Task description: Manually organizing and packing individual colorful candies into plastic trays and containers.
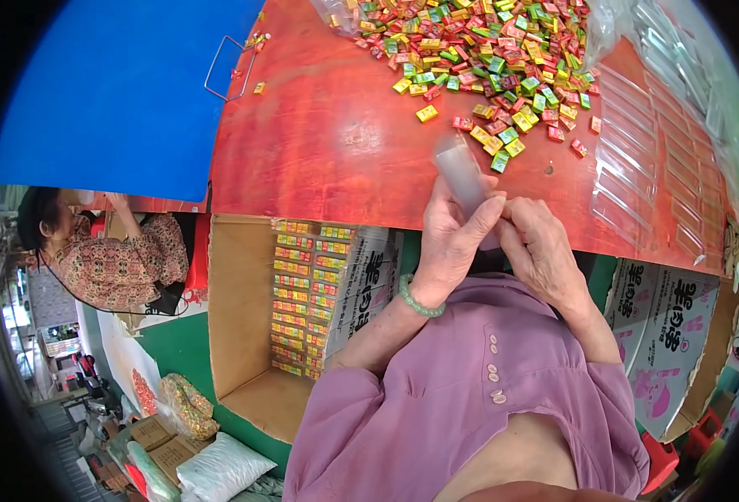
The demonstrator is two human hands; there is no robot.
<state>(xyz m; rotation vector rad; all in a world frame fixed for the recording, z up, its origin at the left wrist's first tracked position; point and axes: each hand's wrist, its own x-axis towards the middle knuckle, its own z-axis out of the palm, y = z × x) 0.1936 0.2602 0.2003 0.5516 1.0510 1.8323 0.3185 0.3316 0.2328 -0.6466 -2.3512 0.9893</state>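
Head view: holding a clear plastic case (463, 177), blurred, in the left grip (451, 230), wrapped with thumb and fingers. With the right grip (542, 243) curled just beside the left; cannot tell whether around anything. Facing small colourful packets (503, 65) heaped on the red desk (319, 138) beyond both grips, with clear trays (626, 163) rightward and a cardboard box (240, 305) below left.

On the counter (302, 159) before me: small packets (495, 65), heaped beyond my left hand (456, 234); plastic trays (625, 171), right of these. At my left, below counter level: one open carton (240, 309), rows of packets (292, 305) inside.
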